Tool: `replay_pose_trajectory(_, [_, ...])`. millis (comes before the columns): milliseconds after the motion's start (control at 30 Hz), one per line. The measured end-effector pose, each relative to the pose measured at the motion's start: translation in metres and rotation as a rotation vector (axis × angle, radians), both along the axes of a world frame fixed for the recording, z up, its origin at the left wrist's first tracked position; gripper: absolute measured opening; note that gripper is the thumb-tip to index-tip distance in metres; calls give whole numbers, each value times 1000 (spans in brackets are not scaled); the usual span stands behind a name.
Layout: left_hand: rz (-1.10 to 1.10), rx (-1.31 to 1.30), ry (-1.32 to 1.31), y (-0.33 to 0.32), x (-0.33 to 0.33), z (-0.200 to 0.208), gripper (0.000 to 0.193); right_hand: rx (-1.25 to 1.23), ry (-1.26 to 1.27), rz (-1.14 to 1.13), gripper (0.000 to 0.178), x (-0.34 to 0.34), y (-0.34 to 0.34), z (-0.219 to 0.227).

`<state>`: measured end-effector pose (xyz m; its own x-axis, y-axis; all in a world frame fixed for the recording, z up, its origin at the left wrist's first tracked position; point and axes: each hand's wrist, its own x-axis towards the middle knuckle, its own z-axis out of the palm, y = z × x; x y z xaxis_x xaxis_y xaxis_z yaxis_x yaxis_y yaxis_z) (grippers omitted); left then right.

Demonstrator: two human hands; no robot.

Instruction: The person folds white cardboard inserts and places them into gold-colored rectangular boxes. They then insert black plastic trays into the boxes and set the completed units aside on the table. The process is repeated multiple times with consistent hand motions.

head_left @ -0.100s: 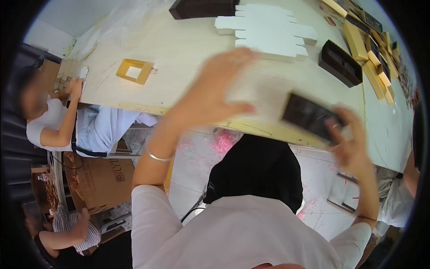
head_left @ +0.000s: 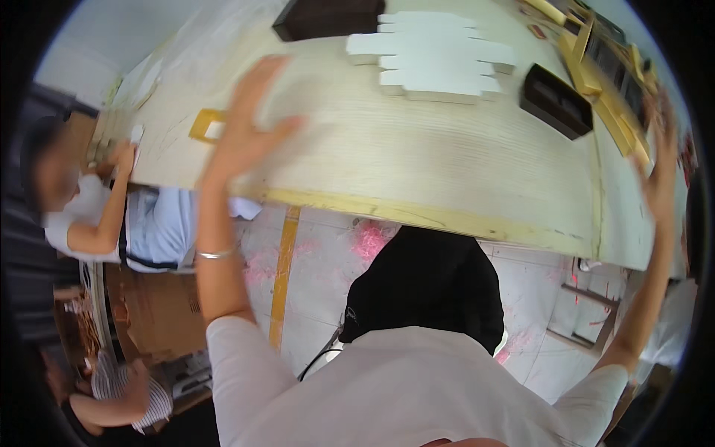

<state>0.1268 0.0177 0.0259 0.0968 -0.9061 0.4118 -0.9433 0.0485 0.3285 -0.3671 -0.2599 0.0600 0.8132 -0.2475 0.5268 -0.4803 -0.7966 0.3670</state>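
Observation:
My left hand (head_left: 249,123) is over the left half of the table, fingers spread and nothing in them. Just beside it lies a small gold card frame (head_left: 199,125), partly hidden by the hand. My right hand (head_left: 659,160) reaches to the far right, blurred, with its fingers stretched out and thumb apart. It is right against a pile of gold boxes with dark windows (head_left: 614,127); whether it touches one is unclear. A dark brown open box (head_left: 557,102) lies left of that pile. Flat white cartons (head_left: 432,59) are stacked at the table's far middle.
Another dark box (head_left: 328,18) stands at the far edge, left of the white stack. A small red item (head_left: 536,31) lies near the gold boxes. A co-worker (head_left: 97,223) sits at the table's left end. Below are a cardboard carton (head_left: 156,313) and pink shreds (head_left: 370,242) on the floor.
My right hand has moved from the table's front edge to the gold pile on the right; the dark-windowed box is no longer at that edge. My left hand has swung left.

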Motion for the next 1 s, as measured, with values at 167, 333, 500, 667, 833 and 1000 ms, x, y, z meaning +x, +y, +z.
replay_pose_trajectory(167, [433, 418, -6, 77, 176, -26, 82, 221, -64, -26, 57, 18, -38, 34])
replay_pose_trajectory(333, [273, 541, 229, 71, 194, -45, 79, 319, 32, 84, 32, 70, -7, -41])
replay_pose_trajectory(500, [171, 558, 17, 49, 82, -24, 64, 457, 13, -53, 13, 84, -2, -36])
replay_pose_trajectory(667, [277, 449, 95, -10, -64, -23, 56, 525, -112, 17, 13, 75, -9, -27])
replay_pose_trajectory(833, [-29, 233, 229, -24, -98, -23, 63, 698, -492, 280, 28, 86, -10, -20])
replay_pose_trajectory(1000, [-341, 327, 128, -25, -125, -12, 75, 1430, -632, 215, 36, 78, 50, 9])
